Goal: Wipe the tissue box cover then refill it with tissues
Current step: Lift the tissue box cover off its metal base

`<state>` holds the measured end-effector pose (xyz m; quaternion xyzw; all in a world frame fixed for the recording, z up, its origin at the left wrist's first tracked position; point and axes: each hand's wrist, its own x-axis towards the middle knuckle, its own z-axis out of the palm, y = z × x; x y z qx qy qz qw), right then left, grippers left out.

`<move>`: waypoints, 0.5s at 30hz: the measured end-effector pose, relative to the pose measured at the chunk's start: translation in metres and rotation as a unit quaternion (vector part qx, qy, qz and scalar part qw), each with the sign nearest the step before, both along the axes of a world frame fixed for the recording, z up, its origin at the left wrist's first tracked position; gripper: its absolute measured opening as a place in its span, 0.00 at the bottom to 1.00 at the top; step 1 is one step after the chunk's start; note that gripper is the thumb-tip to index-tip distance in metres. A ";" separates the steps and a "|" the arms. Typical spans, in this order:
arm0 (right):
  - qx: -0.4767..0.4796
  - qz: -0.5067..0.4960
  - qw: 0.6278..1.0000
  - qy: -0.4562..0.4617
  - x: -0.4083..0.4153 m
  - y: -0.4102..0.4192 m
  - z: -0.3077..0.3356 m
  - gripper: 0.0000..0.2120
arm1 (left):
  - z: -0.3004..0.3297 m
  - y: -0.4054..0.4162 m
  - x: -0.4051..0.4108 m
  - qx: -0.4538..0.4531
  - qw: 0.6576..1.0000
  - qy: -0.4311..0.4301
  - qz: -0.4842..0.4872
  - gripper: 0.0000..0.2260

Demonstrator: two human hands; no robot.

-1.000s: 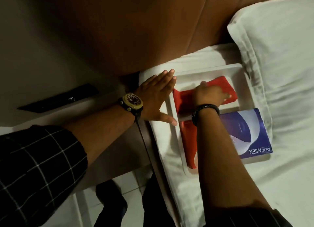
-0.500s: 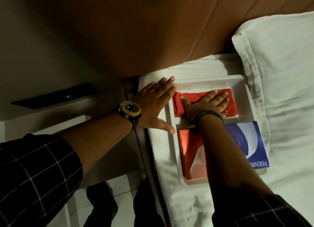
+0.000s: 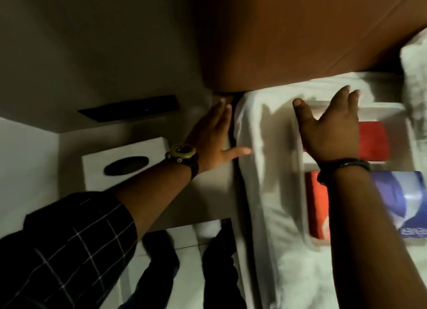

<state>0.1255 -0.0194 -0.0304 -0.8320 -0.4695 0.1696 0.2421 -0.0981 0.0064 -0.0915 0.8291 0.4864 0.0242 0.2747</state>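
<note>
Sitting left of both spread, empty hands [image 3: 215, 135] [image 3: 330, 128], tissue box cover [image 3: 124, 163] (untouched).

Head view, single camera: you look steeply down from above your own forearms, close over the bed edge [image 3: 265, 193] and the bedside table [image 3: 147, 200]. It faces the brown headboard [image 3: 300, 36] at top. Your left hand [image 3: 212, 135] and right hand [image 3: 330, 128] sit mid-frame. Motion blur softens the frame. No second view.
</note>
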 end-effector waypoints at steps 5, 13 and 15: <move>0.053 0.081 0.994 0.043 -0.129 -0.010 -0.009 0.35 | -0.030 -0.042 -0.148 -0.141 0.954 0.025 0.264 0.41; -0.118 0.125 0.974 0.147 -0.274 -0.027 -0.108 0.34 | -0.080 -0.093 -0.310 -0.194 0.873 0.023 0.447 0.29; -0.149 0.118 0.964 0.184 -0.294 -0.030 -0.132 0.33 | -0.092 -0.094 -0.331 -0.204 0.852 -0.011 0.482 0.24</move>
